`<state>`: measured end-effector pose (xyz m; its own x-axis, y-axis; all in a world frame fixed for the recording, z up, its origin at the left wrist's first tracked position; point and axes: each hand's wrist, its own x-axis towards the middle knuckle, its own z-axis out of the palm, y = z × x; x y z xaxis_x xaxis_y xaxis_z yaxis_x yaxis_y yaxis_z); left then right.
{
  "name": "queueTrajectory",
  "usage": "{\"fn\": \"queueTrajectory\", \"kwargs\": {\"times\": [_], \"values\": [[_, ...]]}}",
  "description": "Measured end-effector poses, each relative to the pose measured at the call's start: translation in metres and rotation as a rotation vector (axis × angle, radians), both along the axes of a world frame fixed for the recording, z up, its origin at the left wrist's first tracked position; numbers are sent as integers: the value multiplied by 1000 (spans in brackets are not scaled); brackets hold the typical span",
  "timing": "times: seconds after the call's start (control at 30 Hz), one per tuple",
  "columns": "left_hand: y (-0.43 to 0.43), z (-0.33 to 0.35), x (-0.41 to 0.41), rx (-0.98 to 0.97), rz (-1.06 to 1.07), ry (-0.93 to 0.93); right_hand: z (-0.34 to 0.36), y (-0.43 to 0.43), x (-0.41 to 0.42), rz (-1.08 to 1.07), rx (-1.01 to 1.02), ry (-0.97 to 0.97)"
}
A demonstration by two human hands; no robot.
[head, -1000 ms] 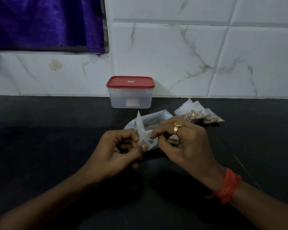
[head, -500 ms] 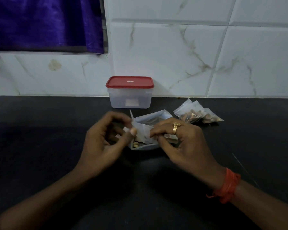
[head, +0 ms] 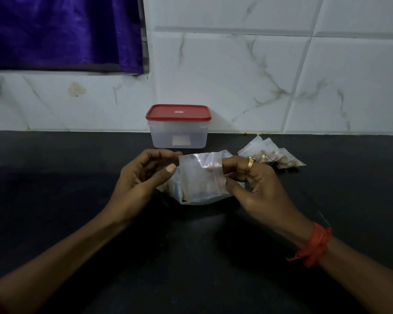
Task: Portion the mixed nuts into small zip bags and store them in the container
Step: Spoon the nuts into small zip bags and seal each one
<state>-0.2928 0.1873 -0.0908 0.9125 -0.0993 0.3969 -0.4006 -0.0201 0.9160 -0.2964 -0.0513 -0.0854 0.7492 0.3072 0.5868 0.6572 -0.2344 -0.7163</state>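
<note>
Counter: one container, right hand pinching one bag.

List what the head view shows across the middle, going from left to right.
left hand → zip bag held between both hands → right hand → orange wrist thread

- Up on the left, the curtain is deep glossy purple.
- Those wall tiles are white, veined grey like marble.
- Plain black counter.
- The container is frosted clear, its lid bright red.
- See-through zip bag; the filled bags show brown nuts.
- Gold ring, orange-red wrist thread.
</note>
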Motion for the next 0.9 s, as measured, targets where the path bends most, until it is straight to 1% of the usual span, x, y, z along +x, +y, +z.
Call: {"fn": "queueTrajectory", "kwargs": {"times": [0.1,0.17,0.23,0.27,0.33,0.37,0.43,0.5,0.57,0.63,0.7,0.77,0.9], "values": [[1,-2,1,18,-2,27,3,-1,-1,3,-19,12],[0,-2,0,36,35,18,3,-1,-1,-18,14,29],[0,-2,0,-4,70,1,4,-2,-2,-56,25,34],[0,-2,1,-43,81,-10,4,-3,-1,-93,-4,15],[1,-3,3,-112,90,-35,5,-6,1,-165,-129,-75],[1,-3,3,-121,88,-45,5,-6,2,-182,-190,-134],[-1,-4,1,-73,109,-75,4,-5,3,-191,-252,-229],[-3,-2,-4,49,184,-141,2,-3,2,-197,-259,-255],[-2,0,-9,285,249,-296,0,-2,1,-231,-277,-259],[-1,1,-11,563,225,-479,-2,-2,2,-273,-365,-281],[-3,-1,-13,767,184,-568,-3,-2,2,-272,-435,-330],[-6,-4,-13,871,169,-619,-3,-1,1,-249,-423,-359],[-6,-6,-12,937,167,-681,-7,0,0,-172,-389,-345]]}}
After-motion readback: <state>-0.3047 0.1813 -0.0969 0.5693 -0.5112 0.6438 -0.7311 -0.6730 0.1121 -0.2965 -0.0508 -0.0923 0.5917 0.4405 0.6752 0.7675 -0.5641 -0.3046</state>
